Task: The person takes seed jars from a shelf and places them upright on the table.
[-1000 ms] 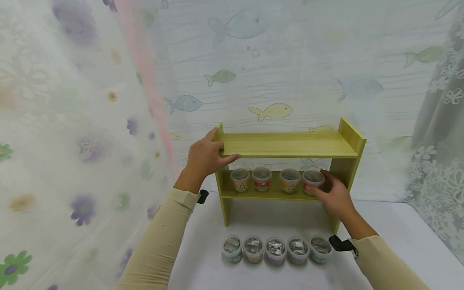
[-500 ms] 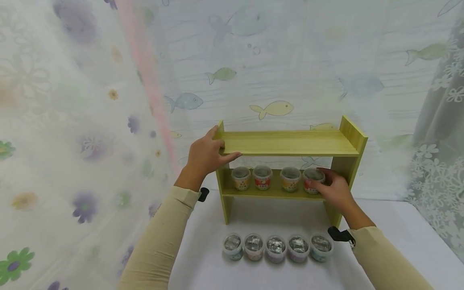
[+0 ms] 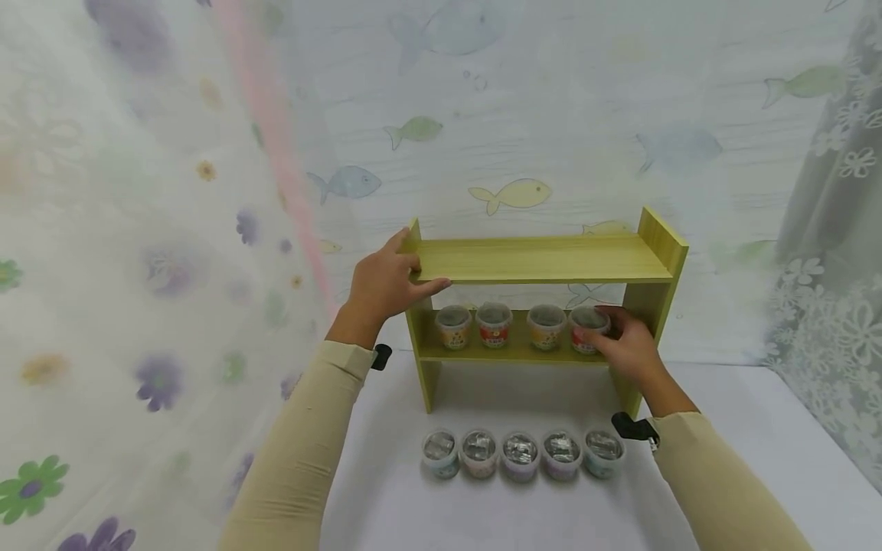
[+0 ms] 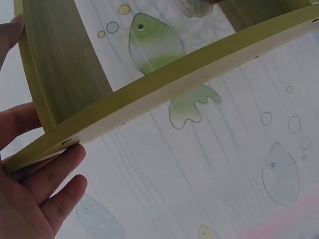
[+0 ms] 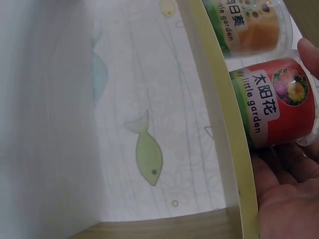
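My right hand pinches a clear plastic cup with a red flower label, thumb in front and fingers behind its right side. This cup is the rightmost on the middle board of a yellow-green wooden shelf. An orange-labelled cup stands close to its left. Farther left on the same board are a red-labelled cup and another orange-labelled cup. My left hand holds the shelf's upper left end, thumb stretched along the top board's front edge. In the left wrist view, its fingertips reach around the panel.
Several cups with silvery tops, among them a purple-tinted cup, line up on the white tabletop in front of the shelf. Behind it hangs a fish-patterned curtain. A flower-patterned curtain hangs at the left.
The head view has tilted slightly, so the shelf and cups appear a little higher in it. Both hands keep their holds, and the red-labelled cup stays at the board's right end.
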